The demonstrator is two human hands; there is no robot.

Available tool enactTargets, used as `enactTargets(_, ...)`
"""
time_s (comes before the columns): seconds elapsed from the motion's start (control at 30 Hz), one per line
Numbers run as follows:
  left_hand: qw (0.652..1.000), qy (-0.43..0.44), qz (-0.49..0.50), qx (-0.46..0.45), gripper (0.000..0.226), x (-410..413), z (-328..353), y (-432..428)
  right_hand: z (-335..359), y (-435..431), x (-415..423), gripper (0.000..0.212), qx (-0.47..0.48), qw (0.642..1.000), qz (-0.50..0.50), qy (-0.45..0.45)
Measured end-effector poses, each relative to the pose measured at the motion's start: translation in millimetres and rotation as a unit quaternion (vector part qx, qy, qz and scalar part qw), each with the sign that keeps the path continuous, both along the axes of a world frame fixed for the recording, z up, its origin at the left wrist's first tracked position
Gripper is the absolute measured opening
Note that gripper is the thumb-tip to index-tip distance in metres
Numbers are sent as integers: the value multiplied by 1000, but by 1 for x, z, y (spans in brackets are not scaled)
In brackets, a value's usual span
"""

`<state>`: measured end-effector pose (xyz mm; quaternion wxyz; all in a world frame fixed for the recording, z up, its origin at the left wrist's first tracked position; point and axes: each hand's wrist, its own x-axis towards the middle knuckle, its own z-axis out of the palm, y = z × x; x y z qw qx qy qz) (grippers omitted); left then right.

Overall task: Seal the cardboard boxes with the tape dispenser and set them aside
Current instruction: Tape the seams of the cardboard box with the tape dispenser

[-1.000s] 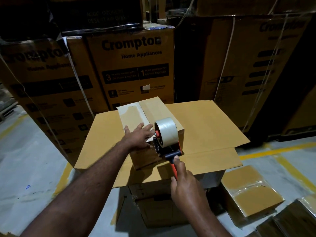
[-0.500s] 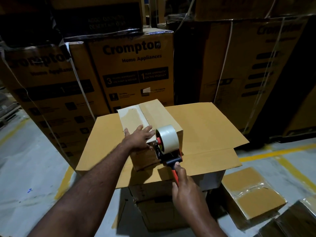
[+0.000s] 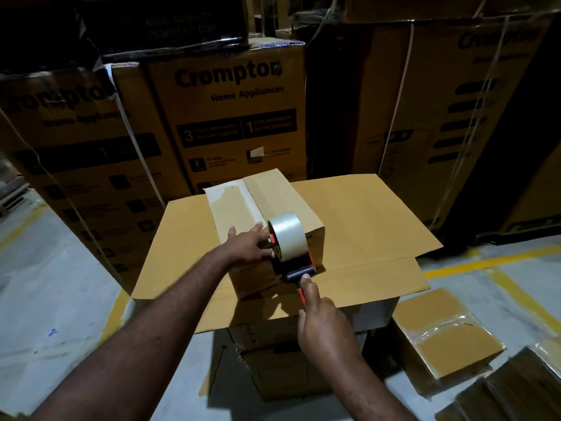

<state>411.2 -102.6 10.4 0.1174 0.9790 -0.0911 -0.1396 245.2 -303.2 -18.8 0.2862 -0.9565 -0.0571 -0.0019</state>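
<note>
A small cardboard box (image 3: 273, 196) stands on a flat cardboard sheet (image 3: 364, 226) that lies over a larger carton. Clear tape runs along the box's top seam. My left hand (image 3: 247, 246) presses flat on the near left of the box top, its fingers straight. My right hand (image 3: 321, 323) grips the red and black handle of the tape dispenser (image 3: 291, 253). The dispenser, with its clear tape roll, sits at the box's near top edge and front face.
Tall printed cartons (image 3: 230, 117) stack closely behind and to both sides. A taped small box (image 3: 443, 338) lies on the grey floor at the right, with more taped boxes (image 3: 516, 387) at the lower right corner. Yellow floor lines (image 3: 485, 262) run right.
The dispenser has slid a little toward me along the box top to the near edge. My left hand has stayed pressed on the box.
</note>
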Motion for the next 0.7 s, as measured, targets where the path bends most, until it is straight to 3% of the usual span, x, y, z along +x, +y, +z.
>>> enactTargets(0.23,999,-16,40,-24,53,0,-2,-7,19,6,11,53,67,997,-14,33)
enactTargets(0.4,997,-46,63,-12,59,-6,-5,-9,16,10,9,60,0,1000,-3,22)
enactTargets(0.57,997,-64,36,-3,84,-9,-14,-6,7,19,-2,53,160,979,-39,118)
enactTargets(0.7,996,-82,24,-6,78,-14,-13,-9,2,16,-1,53,166,977,-54,123)
